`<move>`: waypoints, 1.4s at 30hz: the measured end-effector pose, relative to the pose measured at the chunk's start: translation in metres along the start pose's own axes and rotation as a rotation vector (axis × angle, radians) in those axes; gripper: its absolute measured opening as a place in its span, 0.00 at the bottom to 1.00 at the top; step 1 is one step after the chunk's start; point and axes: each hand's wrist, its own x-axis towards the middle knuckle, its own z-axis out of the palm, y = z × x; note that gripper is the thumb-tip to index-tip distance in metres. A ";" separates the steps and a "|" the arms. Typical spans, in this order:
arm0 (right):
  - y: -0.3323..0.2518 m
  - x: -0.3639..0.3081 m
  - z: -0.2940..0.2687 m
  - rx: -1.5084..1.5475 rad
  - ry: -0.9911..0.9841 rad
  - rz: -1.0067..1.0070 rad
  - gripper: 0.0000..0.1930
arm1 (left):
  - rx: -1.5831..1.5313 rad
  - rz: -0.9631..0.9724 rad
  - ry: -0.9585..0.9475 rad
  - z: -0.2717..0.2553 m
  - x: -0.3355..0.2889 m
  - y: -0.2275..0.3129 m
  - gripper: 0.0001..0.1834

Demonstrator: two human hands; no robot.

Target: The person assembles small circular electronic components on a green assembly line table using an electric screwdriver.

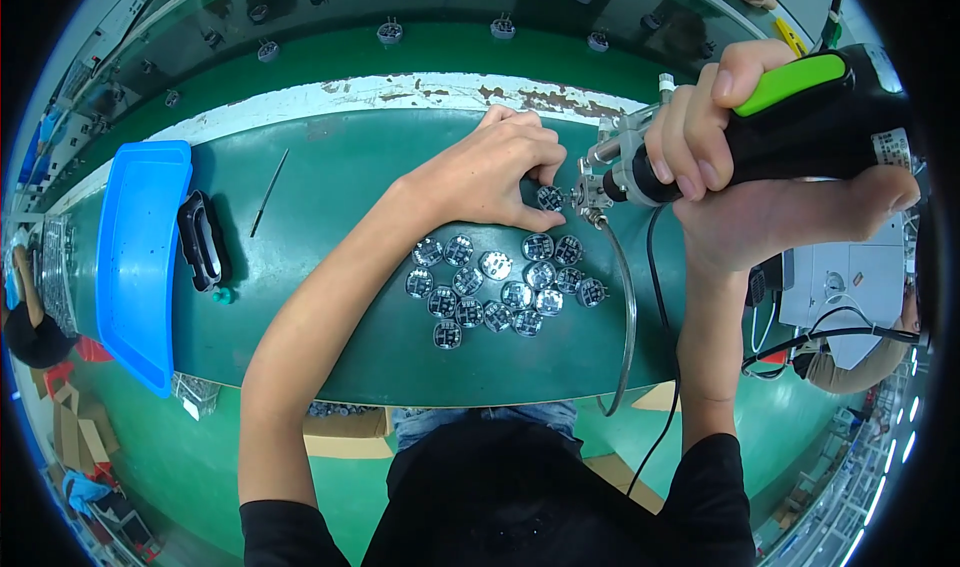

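My right hand (735, 137) grips a black electric screwdriver (800, 107) with a green lever and a metal nozzle fitting at its tip. The nozzle points at a small round circuit-board part (550, 199), which my left hand (505, 172) pinches between thumb and fingers on the green table. Whether the tip touches the part I cannot tell. Just nearer to me lies a loose cluster of similar round parts (496, 265), silvery at their rims. A clear hose (628, 317) and a black cable (655, 277) hang down from the screwdriver side.
At the left stand a blue tray (140, 267) and a black open case (203, 242), with a thin dark rod (268, 195) nearby. Beyond the table's worn white edge (400, 92), a green belt (330, 57) carries spaced round parts. Other people sit at both sides.
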 end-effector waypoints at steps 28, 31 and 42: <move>-0.035 -0.022 -0.049 -0.216 0.260 0.059 0.58 | 0.439 -0.435 0.562 -0.027 0.084 -0.098 0.27; -0.030 -0.015 -0.032 -0.227 0.252 0.054 0.58 | 0.402 -0.523 0.359 -0.023 0.106 -0.096 0.25; -0.018 -0.006 -0.012 -0.195 0.187 0.024 0.58 | -0.029 -0.064 -0.005 -0.011 0.001 0.002 0.19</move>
